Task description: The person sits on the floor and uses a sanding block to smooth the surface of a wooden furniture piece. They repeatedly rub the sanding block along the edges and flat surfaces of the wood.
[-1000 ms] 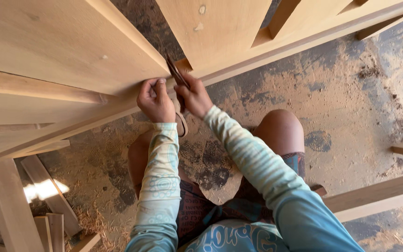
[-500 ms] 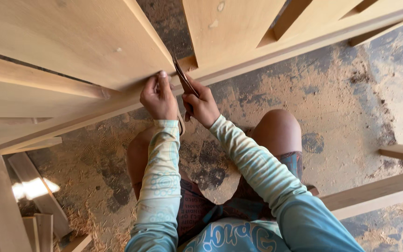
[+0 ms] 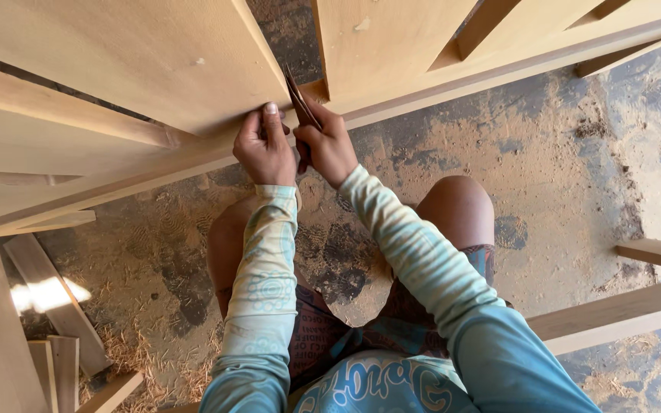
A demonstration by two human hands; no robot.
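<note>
A pale wooden frame [image 3: 139, 69] with flat panels and a long rail fills the upper part of the head view. My left hand [image 3: 263, 147] rests its fingers on the rail's edge just below the left panel. My right hand [image 3: 329, 145] pinches a folded brown sheet of sandpaper [image 3: 300, 103], which stands in the narrow gap between the two panels. Both hands nearly touch each other. My arms wear light patterned sleeves and my knees show below.
The concrete floor [image 3: 560, 191] is covered with sawdust. Wooden offcuts [image 3: 47, 306] lie at the lower left. Two wooden bars [image 3: 636, 306] jut in from the right. Another panel [image 3: 392, 46] with cross slats sits at the upper right.
The sandpaper in my right hand has slid upward into the gap between the panels. My left hand's fingers have shifted slightly along the rail edge.
</note>
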